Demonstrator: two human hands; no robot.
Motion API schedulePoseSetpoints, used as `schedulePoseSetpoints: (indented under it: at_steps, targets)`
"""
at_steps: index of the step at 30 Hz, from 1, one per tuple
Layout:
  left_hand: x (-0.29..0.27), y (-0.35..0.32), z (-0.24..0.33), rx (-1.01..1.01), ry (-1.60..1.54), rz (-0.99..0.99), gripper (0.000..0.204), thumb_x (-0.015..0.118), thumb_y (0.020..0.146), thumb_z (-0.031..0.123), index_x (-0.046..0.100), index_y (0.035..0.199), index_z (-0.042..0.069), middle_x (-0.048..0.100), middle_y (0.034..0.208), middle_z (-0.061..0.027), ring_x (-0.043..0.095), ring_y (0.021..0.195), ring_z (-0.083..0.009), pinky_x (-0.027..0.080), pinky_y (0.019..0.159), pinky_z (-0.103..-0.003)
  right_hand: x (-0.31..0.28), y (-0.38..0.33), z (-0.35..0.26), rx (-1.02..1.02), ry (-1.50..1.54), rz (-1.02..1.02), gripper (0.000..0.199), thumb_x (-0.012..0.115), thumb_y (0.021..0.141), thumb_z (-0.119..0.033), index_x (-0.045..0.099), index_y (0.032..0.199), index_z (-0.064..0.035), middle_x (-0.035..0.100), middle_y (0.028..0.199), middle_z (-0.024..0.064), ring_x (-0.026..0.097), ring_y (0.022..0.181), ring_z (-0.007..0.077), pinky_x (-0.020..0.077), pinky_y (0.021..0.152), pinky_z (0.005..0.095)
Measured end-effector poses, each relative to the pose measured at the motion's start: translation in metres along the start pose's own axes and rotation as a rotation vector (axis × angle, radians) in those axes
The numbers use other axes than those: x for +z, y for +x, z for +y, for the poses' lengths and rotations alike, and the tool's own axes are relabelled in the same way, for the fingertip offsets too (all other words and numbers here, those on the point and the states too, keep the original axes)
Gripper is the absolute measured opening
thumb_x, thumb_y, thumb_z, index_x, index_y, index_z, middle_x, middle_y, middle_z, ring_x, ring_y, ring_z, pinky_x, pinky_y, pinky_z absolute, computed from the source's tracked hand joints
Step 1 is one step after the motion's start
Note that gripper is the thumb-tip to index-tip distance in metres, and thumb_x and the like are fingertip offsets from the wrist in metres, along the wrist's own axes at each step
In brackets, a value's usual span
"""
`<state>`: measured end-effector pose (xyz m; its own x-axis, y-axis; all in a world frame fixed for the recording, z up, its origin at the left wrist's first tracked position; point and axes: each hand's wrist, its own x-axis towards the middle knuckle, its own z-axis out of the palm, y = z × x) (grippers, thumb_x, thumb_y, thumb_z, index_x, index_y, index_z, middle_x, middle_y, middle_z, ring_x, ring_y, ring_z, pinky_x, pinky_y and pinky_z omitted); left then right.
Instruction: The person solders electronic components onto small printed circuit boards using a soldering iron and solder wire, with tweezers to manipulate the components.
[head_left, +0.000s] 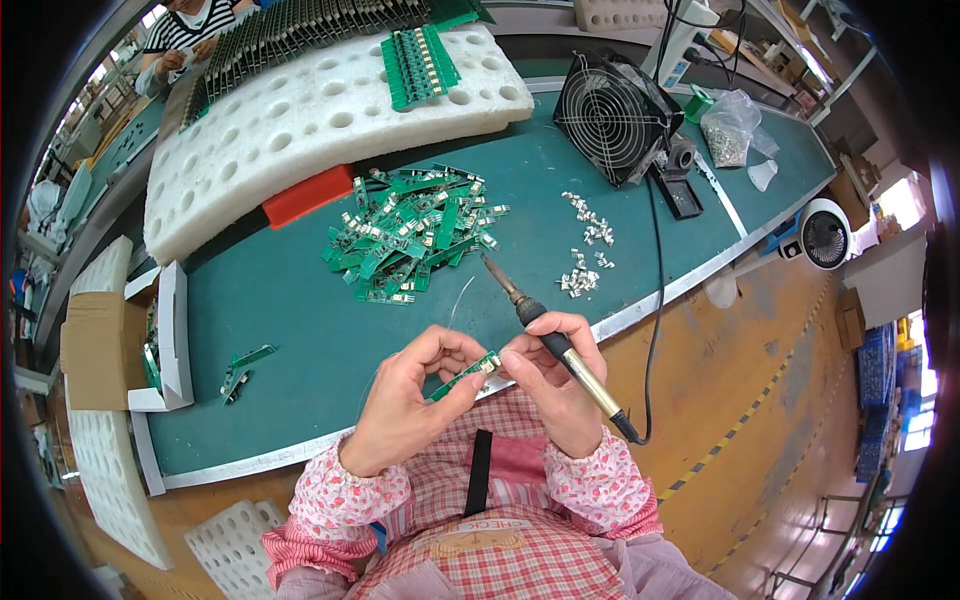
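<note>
While a small green circuit board [466, 379] is pinched in the fingers of the left hand [402, 405] at the near edge of the worktop [290, 320], a soldering iron [590, 384] is clamped by the right hand's [560, 398] fingers; beyond, green boards [410, 235] are heaped.

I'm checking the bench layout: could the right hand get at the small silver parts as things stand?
Probably not freely: the right hand holds the soldering iron, though nothing seems to block the silver parts.
</note>
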<state>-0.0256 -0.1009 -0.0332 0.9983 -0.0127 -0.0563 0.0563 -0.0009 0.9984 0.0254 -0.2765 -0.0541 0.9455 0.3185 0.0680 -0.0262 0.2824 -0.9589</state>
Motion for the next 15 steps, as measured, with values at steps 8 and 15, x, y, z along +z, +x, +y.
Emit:
schedulePoseSetpoints:
  at_steps: [8,15]
  targets:
    - [0.000,-0.003,0.001,0.070,0.062,0.023,0.023,0.072,0.088,0.006,0.063,0.108,0.001,0.069,0.098,-0.0039,0.064,0.092,-0.0103,0.051,0.081,-0.027,0.005,-0.009,-0.005,-0.039,0.002,0.009,0.031,0.069,0.091,0.003,0.050,0.115,-0.0030,0.064,0.097,0.0076,0.064,0.088,0.0104,0.0543,0.077,0.0253]
    - [0.002,-0.004,-0.002,-0.003,-0.057,0.026,0.020,0.070,0.089,0.005,0.063,0.107,0.000,0.069,0.097,-0.0032,0.063,0.088,-0.0098,0.051,0.078,-0.026,0.010,-0.013,-0.005,-0.062,0.010,0.050,0.029,0.069,0.090,0.003,0.052,0.112,-0.0031,0.064,0.098,0.0080,0.065,0.088,0.0115,0.0545,0.077,0.0256]
